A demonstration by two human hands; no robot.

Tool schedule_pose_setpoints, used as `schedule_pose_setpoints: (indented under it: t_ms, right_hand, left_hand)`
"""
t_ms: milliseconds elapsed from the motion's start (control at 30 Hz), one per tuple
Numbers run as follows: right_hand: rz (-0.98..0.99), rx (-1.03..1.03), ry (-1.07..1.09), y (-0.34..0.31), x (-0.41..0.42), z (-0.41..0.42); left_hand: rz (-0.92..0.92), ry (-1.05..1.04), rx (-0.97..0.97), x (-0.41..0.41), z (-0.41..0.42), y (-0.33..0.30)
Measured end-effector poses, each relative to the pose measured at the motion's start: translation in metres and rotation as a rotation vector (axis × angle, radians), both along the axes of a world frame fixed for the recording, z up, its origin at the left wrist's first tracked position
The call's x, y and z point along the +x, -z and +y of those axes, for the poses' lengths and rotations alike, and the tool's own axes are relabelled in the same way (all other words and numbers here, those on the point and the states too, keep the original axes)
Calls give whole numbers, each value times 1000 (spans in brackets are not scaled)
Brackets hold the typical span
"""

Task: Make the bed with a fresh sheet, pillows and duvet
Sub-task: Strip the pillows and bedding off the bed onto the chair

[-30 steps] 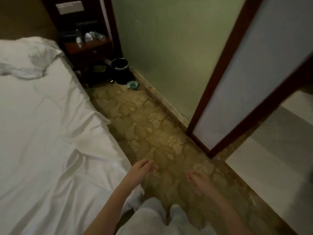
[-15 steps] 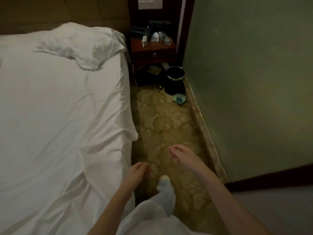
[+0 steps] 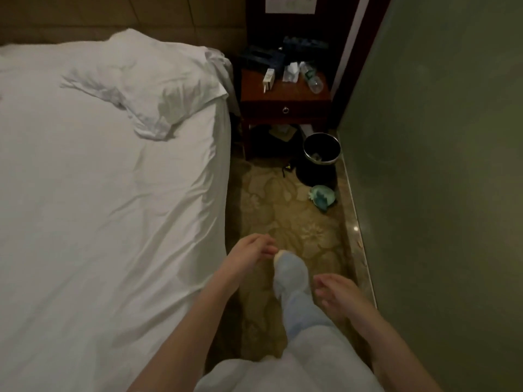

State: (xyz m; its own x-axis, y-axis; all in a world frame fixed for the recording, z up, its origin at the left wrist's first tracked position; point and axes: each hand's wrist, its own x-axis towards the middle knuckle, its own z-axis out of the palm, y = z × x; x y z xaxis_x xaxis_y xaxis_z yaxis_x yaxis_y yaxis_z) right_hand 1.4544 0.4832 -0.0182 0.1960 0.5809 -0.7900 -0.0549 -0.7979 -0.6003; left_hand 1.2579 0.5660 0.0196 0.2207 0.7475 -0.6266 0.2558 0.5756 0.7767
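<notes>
Dim and narrow, the room leaves only a strip of patterned carpet [image 3: 288, 222] between the bed [image 3: 99, 207] and a green wall [image 3: 438, 165]. Most of the view is taken by the bed, spread with a white sheet [image 3: 85, 250] that lies creased and loose, its side edge hanging over the mattress rather than tucked; that suggests the sheet stage is not finished. At the head end a rumpled white pillow [image 3: 147, 89] lies askew against the padded headboard [image 3: 113, 18], probably dropped there rather than arranged. No duvet can be seen.

Beyond the bed stands a dark wooden nightstand [image 3: 285, 106], its tabletop cluttered with a plastic bottle [image 3: 311, 79], a small carton and wrappers. Just beside it on the floor is a black waste bin [image 3: 321, 149], with a crumpled teal object [image 3: 322, 198] near its base.

The person appears to be walking along the aisle toward the head of the bed, one slippered foot [image 3: 290, 275] forward. Neither grip has anything in it: the left hand [image 3: 252, 250] hangs just beside the mattress edge with fingers loosely curled, and the right hand [image 3: 336, 292] is relaxed, fingers loosely bent, near the wall.
</notes>
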Motion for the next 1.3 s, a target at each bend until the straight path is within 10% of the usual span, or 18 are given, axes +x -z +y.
schedule_pose_setpoints:
  t_ms: [567, 1300]
  right_hand:
    - [31, 149, -541, -46, -52, 495]
    - [48, 43, -860, -13, -237, 955]
  left_hand:
    - [57, -608, -110, -23, 317, 9]
    - [93, -840, -89, -228, 730, 14]
